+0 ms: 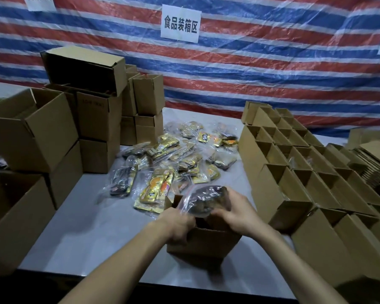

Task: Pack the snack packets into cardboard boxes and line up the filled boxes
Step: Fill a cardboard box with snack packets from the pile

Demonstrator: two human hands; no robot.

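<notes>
Cardboard fills most of what I see from the head camera. Near the front edge of the grey table (86, 227) stands one small open box (203, 242), and both hands are on it. My view of the left hand (178, 224) shows its fingers curled over the box's near-left rim, gripping the wall. The right hand (235, 212) is at the box's right side, fingers bent round a clear bag of dark snacks (206, 199). That bag stands tilted in the mouth of the box, its lower end inside and its upper part above the rim; how deep it sits I cannot tell.

Just behind the box lies a loose pile of snack packets (176, 154), many gold and yellow, some in clear wrap, spread across the middle of the table. The nearest yellow packets lie just beside the box's far-left flap.

To the right, open boxes in rows (294, 163) stand touching one another, running from the near edge towards the back. Something clear and shiny shows in at least one; what the others hold is too dark for me to say. Beyond them on the far right are flattened cardboard sheets (373, 159). On the left, stacked boxes (97, 119) rise in several tiers, some with flaps open. A red, white and blue striped tarp (250, 62) hangs behind, with a white paper sign (180, 24) on it.
</notes>
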